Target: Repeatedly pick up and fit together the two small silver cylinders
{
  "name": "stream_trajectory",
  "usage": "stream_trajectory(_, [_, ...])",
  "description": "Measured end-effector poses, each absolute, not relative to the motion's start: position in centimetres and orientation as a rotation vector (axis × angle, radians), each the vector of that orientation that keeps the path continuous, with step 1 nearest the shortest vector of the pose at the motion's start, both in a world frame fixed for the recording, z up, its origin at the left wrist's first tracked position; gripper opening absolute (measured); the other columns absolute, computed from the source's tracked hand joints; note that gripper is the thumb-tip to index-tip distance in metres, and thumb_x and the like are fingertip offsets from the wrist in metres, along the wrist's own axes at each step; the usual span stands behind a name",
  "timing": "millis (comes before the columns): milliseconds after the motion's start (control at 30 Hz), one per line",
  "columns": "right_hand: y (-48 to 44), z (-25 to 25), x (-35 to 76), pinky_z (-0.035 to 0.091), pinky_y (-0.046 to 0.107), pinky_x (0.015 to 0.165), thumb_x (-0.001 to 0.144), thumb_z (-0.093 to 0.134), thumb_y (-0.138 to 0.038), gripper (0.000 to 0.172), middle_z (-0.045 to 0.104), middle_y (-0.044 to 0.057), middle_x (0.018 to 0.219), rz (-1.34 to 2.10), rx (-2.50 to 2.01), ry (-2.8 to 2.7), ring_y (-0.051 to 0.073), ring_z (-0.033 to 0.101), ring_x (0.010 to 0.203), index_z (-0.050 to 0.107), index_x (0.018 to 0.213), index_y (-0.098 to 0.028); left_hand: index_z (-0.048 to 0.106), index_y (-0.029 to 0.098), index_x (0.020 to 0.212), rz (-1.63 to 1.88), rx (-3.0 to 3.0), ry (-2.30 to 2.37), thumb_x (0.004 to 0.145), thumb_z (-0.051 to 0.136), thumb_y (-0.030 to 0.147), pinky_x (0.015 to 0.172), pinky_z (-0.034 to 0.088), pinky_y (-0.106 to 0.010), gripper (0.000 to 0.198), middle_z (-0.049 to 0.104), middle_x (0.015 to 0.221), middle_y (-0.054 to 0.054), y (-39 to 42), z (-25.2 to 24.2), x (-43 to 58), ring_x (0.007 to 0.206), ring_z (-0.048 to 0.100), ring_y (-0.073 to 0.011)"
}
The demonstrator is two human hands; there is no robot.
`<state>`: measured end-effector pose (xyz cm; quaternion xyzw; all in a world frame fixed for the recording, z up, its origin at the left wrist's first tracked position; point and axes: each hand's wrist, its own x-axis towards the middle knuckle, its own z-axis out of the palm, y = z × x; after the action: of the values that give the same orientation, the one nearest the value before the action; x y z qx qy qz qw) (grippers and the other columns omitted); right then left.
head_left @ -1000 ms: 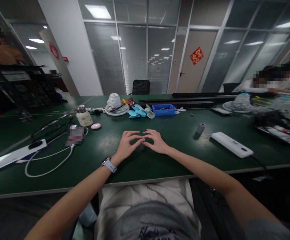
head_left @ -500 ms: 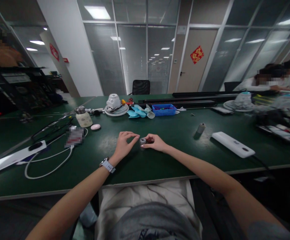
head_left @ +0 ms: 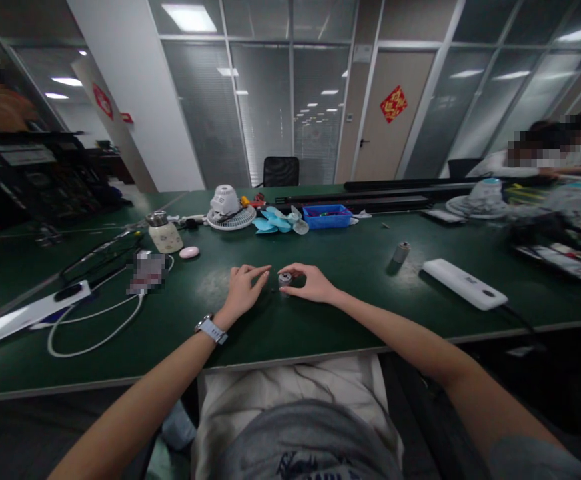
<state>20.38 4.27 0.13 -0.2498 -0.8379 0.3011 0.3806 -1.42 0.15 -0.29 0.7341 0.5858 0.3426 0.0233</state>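
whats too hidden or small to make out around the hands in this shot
All in the head view:
small metal cylinder at the right hand: too small to identify, and the fingers leave unclear whether it is gripped
blue tray: contents too small and distant to tell
pixelated item: blurred, so its kind and any print cannot be read
wristwatch: face turned out of view
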Motion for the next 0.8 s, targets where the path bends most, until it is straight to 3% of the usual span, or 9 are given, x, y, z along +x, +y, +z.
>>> stream_trajectory(100, [5.6,0.2,21.6,0.052,0.033,0.085,0.074,0.074,-0.035,0.039,0.072,0.005,0.102,0.666,-0.746,-2.137,0.018,0.067,0.09,0.068,0.109,-0.02,0.071,0.022,0.111,1.19,2.232,1.783,0.092,0.041,0.025,0.092,0.037,-0.038,0.036,0.069,0.098,-0.007,-0.4,0.7,-1.1,0.096,0.052,-0.0224])
stream_trajectory(300, [10.2,0.7,28.1,0.053,0.036,0.081,0.073,0.073,-0.039,0.039,0.073,0.004,0.101,0.266,-1.386,-1.945,0.022,0.068,0.09,0.07,0.109,-0.024,0.064,0.021,0.07,1.266,2.142,1.733,0.084,0.036,0.016,0.078,0.042,-0.033,0.032,0.066,0.072,-0.004,-1.1,1.2,-1.0,0.085,0.055,-0.0218])
stream_trajectory(500, [13.5,1.2,35.6,0.05,0.038,0.087,0.079,0.065,-0.032,0.04,0.072,0.01,0.108,-0.022,-1.908,-1.587,0.027,0.066,0.101,0.068,0.117,-0.021,0.062,0.021,0.069,1.187,2.084,1.708,0.081,0.037,0.018,0.059,0.035,-0.027,0.028,0.054,0.056,0.001,-0.9,0.6,-1.1,0.058,0.052,-0.0159])
stream_trajectory(800, [14.3,0.6,37.3,0.046,0.041,0.09,0.083,0.056,-0.022,0.043,0.06,0.022,0.119,-0.144,-1.98,-1.466,0.031,0.061,0.106,0.058,0.124,-0.01,0.062,0.021,0.07,1.128,2.143,1.739,0.081,0.036,0.017,0.057,0.032,-0.026,0.029,0.051,0.051,0.002,-0.6,0.1,-1.2,0.053,0.05,-0.0148])
